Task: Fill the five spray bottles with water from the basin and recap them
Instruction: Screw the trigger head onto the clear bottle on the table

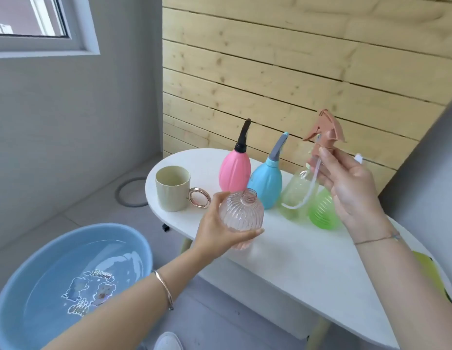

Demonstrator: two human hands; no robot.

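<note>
Currently the white counter [308, 274] spans the middle and right of the view and stands against a wooden plank wall [295, 59]. A blue basin [20, 294] sits on the floor at lower left, beside the counter, and holds water.

Four bottles stand in a row at the back of the counter:
- a pink bottle [235, 173] with a black nozzle, capped;
- a blue bottle [266, 185] with a grey nozzle, capped, just beside the pink one;
- a pale clear green bottle [294, 195];
- a bright green bottle [322, 213], partly hidden by the right hand [346, 188].

Whether the two green bottles are capped cannot be told.

A cream mug [171, 189] with a metal ring handle [199, 197] stands left of the pink bottle.

The left hand [214, 231] holds a clear ribbed bottle [241, 213] above the counter's front edge. Its fingers [255, 232] are curled under and around the body. The bottle's neck is open and tilts slightly right.

The right hand is raised. Its fingers [326, 157] pinch the collar of a brown spray head [327, 130], apart from the ribbed bottle. A thin white tube [303, 198] hangs from the head in front of the green bottles.
</note>
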